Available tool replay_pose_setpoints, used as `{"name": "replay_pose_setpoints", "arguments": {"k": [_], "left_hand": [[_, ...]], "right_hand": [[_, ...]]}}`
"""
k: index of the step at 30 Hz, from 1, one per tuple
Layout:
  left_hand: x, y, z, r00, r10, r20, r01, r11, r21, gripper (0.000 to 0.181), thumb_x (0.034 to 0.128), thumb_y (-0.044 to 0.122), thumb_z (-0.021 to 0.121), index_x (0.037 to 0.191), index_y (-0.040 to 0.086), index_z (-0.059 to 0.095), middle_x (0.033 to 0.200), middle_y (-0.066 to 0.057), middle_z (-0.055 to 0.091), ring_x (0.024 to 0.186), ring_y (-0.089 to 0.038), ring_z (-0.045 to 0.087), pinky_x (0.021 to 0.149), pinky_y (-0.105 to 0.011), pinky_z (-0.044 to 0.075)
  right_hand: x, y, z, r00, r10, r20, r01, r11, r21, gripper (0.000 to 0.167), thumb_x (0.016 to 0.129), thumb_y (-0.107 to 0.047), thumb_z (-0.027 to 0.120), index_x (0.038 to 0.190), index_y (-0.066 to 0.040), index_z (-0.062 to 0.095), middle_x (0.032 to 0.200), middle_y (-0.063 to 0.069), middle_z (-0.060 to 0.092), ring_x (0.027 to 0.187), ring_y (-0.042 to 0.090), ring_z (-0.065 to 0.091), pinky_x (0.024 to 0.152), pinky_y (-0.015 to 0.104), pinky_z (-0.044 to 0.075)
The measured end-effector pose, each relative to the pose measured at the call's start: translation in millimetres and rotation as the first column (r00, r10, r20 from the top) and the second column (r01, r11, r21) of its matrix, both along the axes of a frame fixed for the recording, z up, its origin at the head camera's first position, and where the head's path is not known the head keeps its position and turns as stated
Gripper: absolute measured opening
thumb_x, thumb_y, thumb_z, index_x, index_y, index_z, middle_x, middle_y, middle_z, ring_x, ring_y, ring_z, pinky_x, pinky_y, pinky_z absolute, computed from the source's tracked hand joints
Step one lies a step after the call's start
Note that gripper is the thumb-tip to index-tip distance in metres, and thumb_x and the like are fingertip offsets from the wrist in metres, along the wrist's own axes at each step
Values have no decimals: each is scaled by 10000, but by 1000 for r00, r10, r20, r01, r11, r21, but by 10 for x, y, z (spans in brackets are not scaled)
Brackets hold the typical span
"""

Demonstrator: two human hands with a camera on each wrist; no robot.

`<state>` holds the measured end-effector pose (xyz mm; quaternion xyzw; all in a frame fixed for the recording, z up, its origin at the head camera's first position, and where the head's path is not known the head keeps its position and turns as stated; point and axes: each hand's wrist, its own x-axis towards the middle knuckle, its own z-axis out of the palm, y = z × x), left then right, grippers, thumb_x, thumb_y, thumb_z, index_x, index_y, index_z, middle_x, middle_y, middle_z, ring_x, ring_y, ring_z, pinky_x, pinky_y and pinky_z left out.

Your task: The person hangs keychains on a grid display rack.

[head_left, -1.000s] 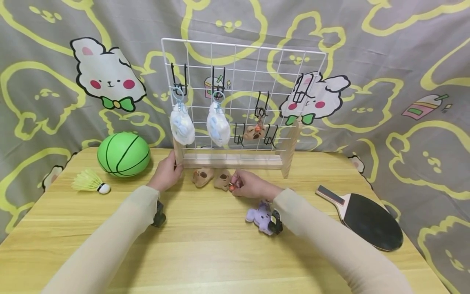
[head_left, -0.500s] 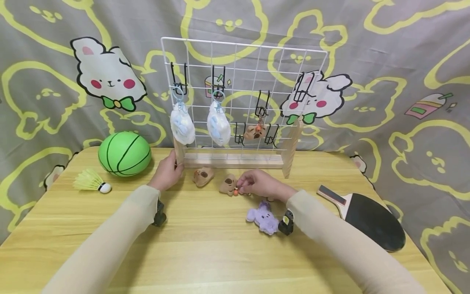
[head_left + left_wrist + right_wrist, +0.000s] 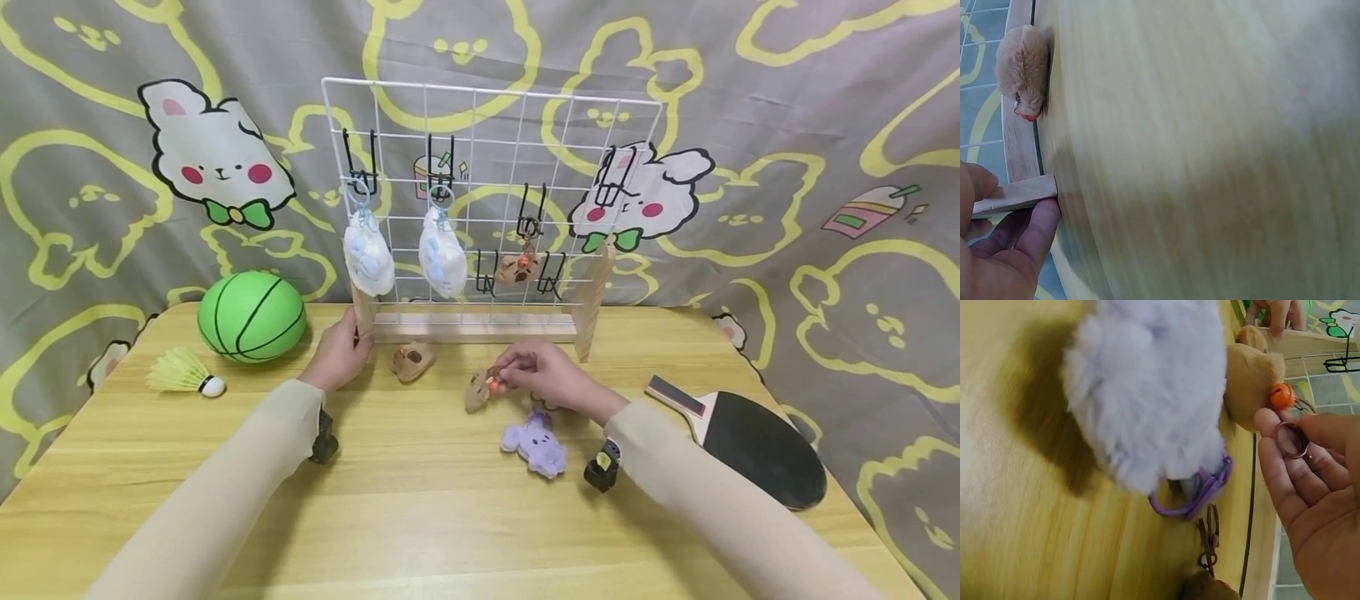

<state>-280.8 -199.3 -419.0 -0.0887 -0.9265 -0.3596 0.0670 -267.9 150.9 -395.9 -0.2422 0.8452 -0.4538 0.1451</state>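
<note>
right hand (image 3: 551, 375) pinching the metal ring (image 3: 1278, 440) of a brown plush keychain (image 3: 477, 392), just in front of the rack base (image 3: 472, 327); can't tell if the plush is touching the tabletop (image 3: 420, 517); left hand (image 3: 337, 354) gripping the rack's left wooden foot (image 3: 1025, 192), decent brace

to do it well: pinch the ring at its edge so the opening stays exposed; let plush and orange bell (image 3: 1283, 395) hang free, no squeezing; lavender plush keychain (image 3: 536, 446) with its purple loop (image 3: 1216, 481) sits close by, plus another brown keychain (image 3: 1210, 589) cut off in the right wrist view; snag risk, so I'd go straight up before sideways; don't tug the foot, the hung white-and-blue plush keychains (image 3: 369, 254) would likely swing

surface: pale wood grain, looks smooth; brown plush (image 3: 413, 361) by the base, left of the held one; green basketball-style ball (image 3: 252, 317) and yellow shuttlecock (image 3: 183, 372) far left; black table tennis paddle (image 3: 757, 450) far right; room: grey cartoon-print curtain (image 3: 300, 50) behind, rest not visible
</note>
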Motion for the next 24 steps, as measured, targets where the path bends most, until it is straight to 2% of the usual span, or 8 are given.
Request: {"name": "replay_pose_setpoints", "arguments": {"k": [3, 5, 9, 12, 14, 19, 21, 24], "left_hand": [[-4, -13, -14, 1000, -2, 8, 2, 1000, 1, 495, 1038, 26, 465, 1489, -127, 329, 1408, -447, 530, 1265, -569, 597, 1033, -636, 552], [-9, -18, -19, 1000, -2, 16, 2, 1000, 7, 494, 1042, 24, 461, 1495, -121, 328, 1419, -441, 527, 1269, -561, 600, 1033, -631, 555], [-11, -18, -16, 1000, -1, 14, 1, 1000, 7, 493, 1039, 19, 461, 1495, -119, 332, 1423, -438, 526, 1278, -559, 595, 1045, -633, 547], [-16, -22, -3, 1000, -3, 11, 3, 1000, 5, 494, 1038, 20, 462, 1493, -121, 331, 1422, -437, 527, 1284, -559, 590, 1054, -637, 540], [-13, -23, 5, 1000, -2, 6, 2, 1000, -2, 491, 1037, 22, 462, 1488, -125, 334, 1411, -439, 533, 1273, -561, 595, 1041, -637, 545], [11, -11, 26, 1000, 3, 6, -3, 1000, -9, 490, 1037, 24, 467, 1485, -129, 341, 1397, -439, 543, 1253, -563, 605, 1025, -633, 553], [18, -3, 27, 1000, 1, 8, -1, 1000, -6, 489, 1038, 24, 468, 1485, -128, 342, 1396, -438, 544, 1249, -562, 607, 1022, -633, 554], [22, 7, 25, 1000, 1, 4, -1, 1000, -3, 483, 1037, 24, 471, 1479, -125, 347, 1391, -438, 548, 1245, -560, 610, 1015, -636, 553]], "right_hand": [[17, 40, 26, 1000, -20, -6, 19, 999, -42, 184, 1004, -20, 643, 1172, 43, 685, 1098, 210, 768, 987, 237, 771, 896, 376, 661], [23, 64, 53, 1000, -27, -11, 26, 996, -88, 195, 1004, -5, 634, 1183, 64, 668, 1130, 240, 753, 1009, 237, 766, 904, 361, 659], [31, 116, 150, 1000, -29, 2, 29, 979, -200, 224, 1011, 34, 603, 1217, 119, 628, 1197, 324, 714, 977, 111, 757, 911, 349, 656], [18, 160, 222, 999, -45, 18, 48, 965, -258, 237, 1026, 28, 585, 1239, 130, 609, 1186, 322, 720, 914, 14, 737, 889, 321, 659], [9, 193, 262, 998, -63, 25, 68, 958, -280, 240, 1036, 9, 582, 1249, 117, 605, 1147, 249, 755, 904, 25, 740, 871, 291, 657], [15, 277, 376, 995, -103, 0, 97, 941, -325, 222, 1043, -14, 582, 1237, 91, 600, 1039, -65, 785, 902, 45, 741, 851, 268, 652], [23, 313, 426, 993, -120, -11, 108, 930, -351, 193, 1046, -14, 578, 1217, 71, 604, 1026, -135, 775, 911, 43, 739, 846, 263, 651], [28, 373, 496, 987, -161, -25, 138, 907, -397, 144, 1048, 1, 563, 1178, 2, 623, 1037, -168, 763, 935, 25, 726, 848, 247, 648]]}}
